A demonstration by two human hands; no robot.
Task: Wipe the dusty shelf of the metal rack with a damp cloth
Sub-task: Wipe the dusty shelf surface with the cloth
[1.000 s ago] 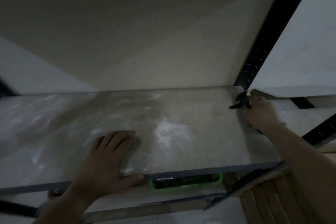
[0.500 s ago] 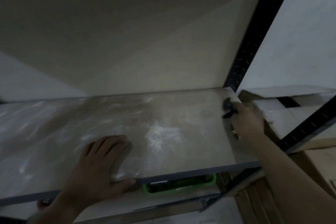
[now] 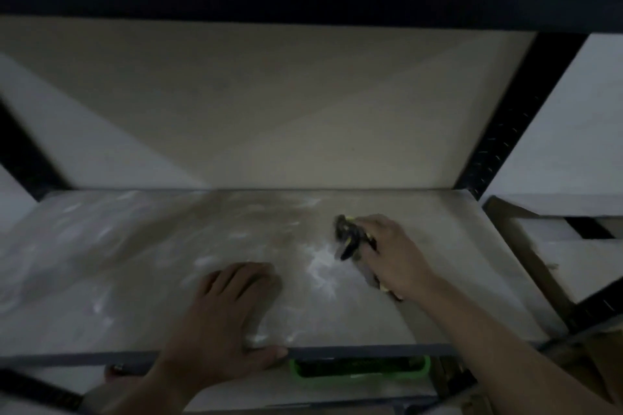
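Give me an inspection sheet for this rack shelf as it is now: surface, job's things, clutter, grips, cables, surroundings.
Surface: shelf is pale, with white dust smears across its left and middle; the right part looks plainer.
Job's things: cloth, dark with yellow, bunched on the shelf near the middle.
Clutter: green case below the shelf's front edge.
Grips: left hand lies flat at the shelf's front, thumb over the edge; right hand holds the cloth.
Cables: nothing seen.
Surroundings: black rack upright at back right, cardboard boxes beyond it, pale wall behind; light is dim.
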